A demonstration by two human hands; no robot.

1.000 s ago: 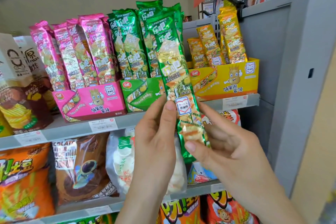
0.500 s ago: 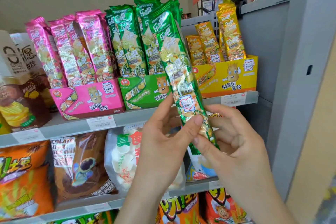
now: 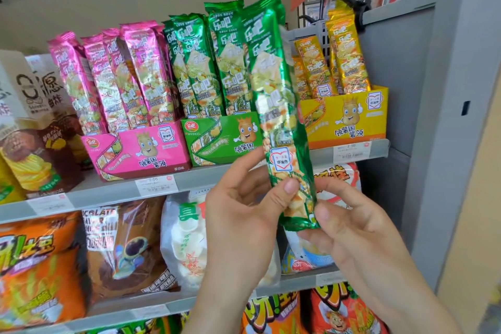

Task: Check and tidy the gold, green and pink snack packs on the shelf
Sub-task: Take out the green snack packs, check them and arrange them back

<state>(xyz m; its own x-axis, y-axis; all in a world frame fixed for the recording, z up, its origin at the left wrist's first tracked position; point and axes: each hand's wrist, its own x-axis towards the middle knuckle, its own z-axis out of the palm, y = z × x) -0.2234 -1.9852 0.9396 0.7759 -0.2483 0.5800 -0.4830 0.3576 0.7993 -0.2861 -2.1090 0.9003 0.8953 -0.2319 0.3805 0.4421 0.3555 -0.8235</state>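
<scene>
At the grey metal shelf [image 3: 95,194], your left hand [image 3: 238,214] and right hand [image 3: 360,230] pinch the long green foil snack pack [image 3: 273,106]; squeezing harder could crush its contents.

Head-worn view, close, facing the shelf [image 3: 108,194]

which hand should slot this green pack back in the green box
Left hand, probably: it grips the green pack higher, below the green box; the right hand only pinches its bottom end.
</scene>
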